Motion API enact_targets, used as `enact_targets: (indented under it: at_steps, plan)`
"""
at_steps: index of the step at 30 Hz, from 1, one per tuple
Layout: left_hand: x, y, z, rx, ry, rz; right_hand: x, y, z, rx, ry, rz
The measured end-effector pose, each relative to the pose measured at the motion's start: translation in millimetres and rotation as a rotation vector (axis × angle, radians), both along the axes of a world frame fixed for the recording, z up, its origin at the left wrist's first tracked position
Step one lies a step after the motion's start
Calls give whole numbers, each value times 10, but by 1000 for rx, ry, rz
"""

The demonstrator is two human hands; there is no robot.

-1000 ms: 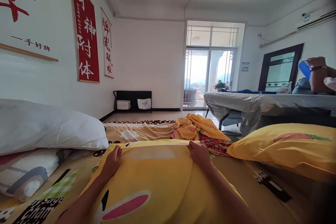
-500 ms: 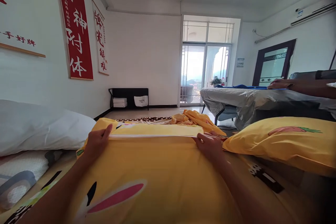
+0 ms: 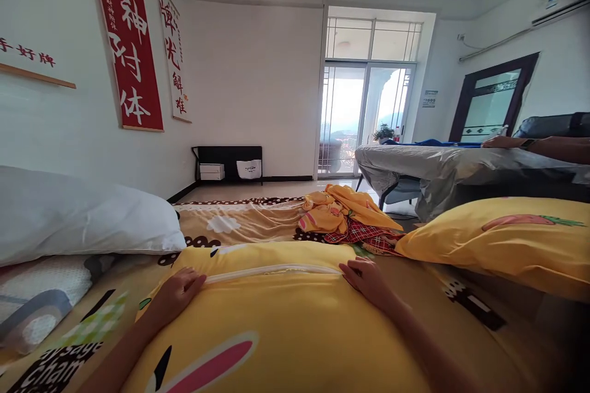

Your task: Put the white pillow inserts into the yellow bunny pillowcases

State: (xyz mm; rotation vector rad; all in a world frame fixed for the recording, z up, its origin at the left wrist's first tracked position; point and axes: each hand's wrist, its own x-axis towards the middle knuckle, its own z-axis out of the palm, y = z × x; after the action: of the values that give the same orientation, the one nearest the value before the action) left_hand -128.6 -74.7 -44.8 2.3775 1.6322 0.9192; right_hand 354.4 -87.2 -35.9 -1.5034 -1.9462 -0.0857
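Tan patterned bedspread [image 3: 131,273] is the biggest thing, spread under nearly all else. Desk [image 3: 391,161] at far R, w/ clear plastic cover hanging over the edge; co-worker's forearm [image 3: 548,148] lies along its top. Yellow pillow [image 3: 295,325], pink-and-white rabbit-ear print, sits front & ctr on the bedspread, directly btwn the person's arms. White pillow [image 3: 87,218] at L, partly over a patterned cloth [image 3: 50,295]. Second yellow pillow [image 3: 511,245], carrot print, at R, well apart from the white one. Crumpled yellow cloth [image 3: 364,206] in a heap beyond the ctr pillow, red plaid cloth [image 3: 364,234] just beside it, nr the carrot pillow's tip.

L hand [image 3: 177,291]: fingers curled in, nearly closed, pinching pillow fabric at L end of the zip. R hand [image 3: 366,276]: same, fingers bent & closed on fabric at R end. Smallest: white zip [image 3: 276,270], bowed slightly upward, running across btwn both hands.
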Motion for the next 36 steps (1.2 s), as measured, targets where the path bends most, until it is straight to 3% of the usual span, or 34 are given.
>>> enact_targets:
  at_steps: [3,6,8,11,14,17,20,23,29,36]
  plan:
    - [-195,-55,-90,42,-60,-35,100,11,114,-115,126,3]
    - [-327,-48,-190,44,-175,31,-33,-21,235,-53,149,-16]
    - [-355,-25,-217,-7,-219,64,-297,-92,271,-31,85,44]
    - [-338,-17,-198,-100,-245,78,-805,-246,261,-171,-105,234]
    - [-315,-54,-168,-114,-286,103,-1186,-363,290,-277,-216,316]
    - [-326,-91,-195,-86,-392,128,-1395,-406,391,-267,-210,346]
    - [-378,-104,-283,-19,-504,207,-1631,-433,445,-221,-245,498]
    - [-441,-120,-379,58,-492,286,-1993,-433,419,-187,-284,611]
    - [-449,-189,-435,129,-356,282,-2757,-181,428,-237,-334,446]
    - [-393,-213,-437,129,-309,271,-3327,-87,397,-233,-361,441]
